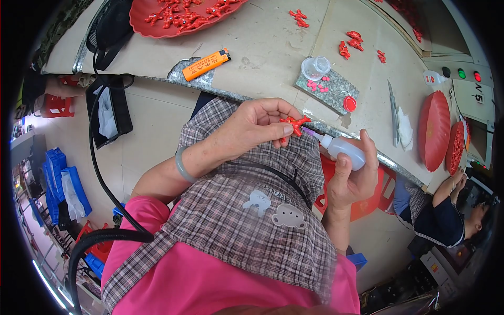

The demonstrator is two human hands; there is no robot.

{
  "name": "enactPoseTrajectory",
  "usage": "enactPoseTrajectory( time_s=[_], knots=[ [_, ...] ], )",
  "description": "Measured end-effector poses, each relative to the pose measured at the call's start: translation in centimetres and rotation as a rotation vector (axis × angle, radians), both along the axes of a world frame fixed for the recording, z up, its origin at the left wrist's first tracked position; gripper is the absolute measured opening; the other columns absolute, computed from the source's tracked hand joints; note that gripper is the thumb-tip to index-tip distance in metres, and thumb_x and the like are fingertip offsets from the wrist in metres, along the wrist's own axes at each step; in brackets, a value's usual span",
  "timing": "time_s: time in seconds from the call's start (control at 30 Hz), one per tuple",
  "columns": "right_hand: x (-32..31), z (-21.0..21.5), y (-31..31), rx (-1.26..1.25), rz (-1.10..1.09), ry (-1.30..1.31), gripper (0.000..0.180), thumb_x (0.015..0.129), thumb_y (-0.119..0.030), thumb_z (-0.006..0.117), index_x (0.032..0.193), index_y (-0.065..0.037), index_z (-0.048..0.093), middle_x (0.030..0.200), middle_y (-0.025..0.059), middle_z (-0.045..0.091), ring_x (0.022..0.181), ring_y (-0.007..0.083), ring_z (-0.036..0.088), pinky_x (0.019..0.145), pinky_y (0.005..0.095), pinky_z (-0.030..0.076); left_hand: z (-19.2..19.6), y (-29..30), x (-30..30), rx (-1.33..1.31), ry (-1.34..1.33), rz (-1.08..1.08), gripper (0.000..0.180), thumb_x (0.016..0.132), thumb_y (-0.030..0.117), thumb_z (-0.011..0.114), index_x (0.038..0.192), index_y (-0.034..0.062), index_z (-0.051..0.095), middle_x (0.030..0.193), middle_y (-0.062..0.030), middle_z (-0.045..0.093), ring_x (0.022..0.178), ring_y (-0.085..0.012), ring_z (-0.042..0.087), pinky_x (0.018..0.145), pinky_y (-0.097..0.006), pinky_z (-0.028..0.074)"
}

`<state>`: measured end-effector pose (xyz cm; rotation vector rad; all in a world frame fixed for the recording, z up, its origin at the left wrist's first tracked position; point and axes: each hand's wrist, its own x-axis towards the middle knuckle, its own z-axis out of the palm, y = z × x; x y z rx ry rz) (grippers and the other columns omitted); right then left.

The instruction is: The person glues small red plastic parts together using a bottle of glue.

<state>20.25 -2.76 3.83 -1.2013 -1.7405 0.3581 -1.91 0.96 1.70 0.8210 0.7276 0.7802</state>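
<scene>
Between thumb and fingers, my left hand (262, 126) pinches a small red figurine (295, 125) just in front of the table's edge. A squeeze bottle (346, 151), whitish and translucent with a thin purple tip, lies in the grip of my right hand (353, 176). Its tip points at the figurine and is close to it; whether they touch I cannot tell. Just beyond my hands a grey stone slab (336, 100) bears small pink pieces (318, 85), a clear plastic cup (315, 67) and a red cap (349, 103).
A red plate (178, 31) of red figurines stands at the far left, near an orange lighter (207, 64). More figurines (355, 41) lie at the back. Right of the slab are a metal tool (394, 113), white tissue (405, 128) and a red dish (434, 131). Another person (441, 212) sits at right.
</scene>
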Motion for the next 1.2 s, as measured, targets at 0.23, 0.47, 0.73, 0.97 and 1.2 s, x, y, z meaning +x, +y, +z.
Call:
enactPoseTrajectory(
  time_s=[0.23, 0.47, 0.73, 0.97, 1.2],
  knots=[
    [-0.2, -0.4, -0.5, -0.105, -0.067, 0.335, 0.049, 0.094, -0.02, 0.066, 0.131, 0.006, 0.05, 0.091, 0.0159, 0.067, 0.067, 0.0144, 0.062, 0.058, 0.0244, 0.051, 0.0, 0.0, 0.1, -0.002, -0.03, -0.005, 0.021, 0.094, 0.01, 0.061, 0.113, -0.0005, 0.061, 0.089, -0.0033, 0.065, 0.074, -0.0064, 0.06, 0.065, -0.02, 0.049],
    [-0.1, -0.3, -0.3, -0.253, -0.071, 0.548, 0.053, 0.097, -0.027, 0.062, 0.133, 0.008, 0.045, 0.095, 0.0172, 0.063, 0.069, 0.0148, 0.058, 0.056, 0.0232, 0.047, -0.1, 0.1, 0.0, 0.01, -0.047, -0.006, 0.023, 0.095, 0.012, 0.062, 0.114, -0.0005, 0.06, 0.088, -0.0036, 0.065, 0.074, -0.0068, 0.06, 0.065, -0.02, 0.049],
    [0.8, -0.9, 0.7, -0.329, 0.04, 0.84, 0.041, 0.094, -0.021, 0.067, 0.123, 0.002, 0.051, 0.106, 0.0161, 0.059, 0.071, 0.0169, 0.06, 0.055, 0.0234, 0.047, -0.3, 0.1, -0.1, -0.03, -0.098, -0.016, 0.024, 0.095, 0.015, 0.062, 0.114, 0.0, 0.06, 0.089, -0.0048, 0.066, 0.074, -0.0081, 0.061, 0.067, -0.021, 0.05],
    [0.9, -1.4, 1.0, -0.357, 0.086, 0.927, 0.031, 0.088, -0.005, 0.069, 0.113, -0.001, 0.05, 0.112, 0.0187, 0.055, 0.073, 0.0175, 0.062, 0.059, 0.026, 0.05, -0.8, 0.1, -0.1, -0.053, -0.176, -0.022, 0.023, 0.095, 0.014, 0.061, 0.113, -0.0006, 0.059, 0.091, -0.0061, 0.065, 0.076, -0.0094, 0.061, 0.068, -0.022, 0.05],
    [0.8, -0.9, 0.2, -0.355, 0.018, 0.753, 0.037, 0.09, -0.019, 0.072, 0.115, -0.001, 0.052, 0.108, 0.0176, 0.06, 0.073, 0.0148, 0.059, 0.058, 0.0217, 0.045, -0.8, 0.1, 0.0, -0.05, -0.167, -0.022, 0.023, 0.095, 0.014, 0.061, 0.114, -0.0002, 0.059, 0.092, -0.0058, 0.066, 0.076, -0.0096, 0.062, 0.068, -0.022, 0.05]
  ],
)
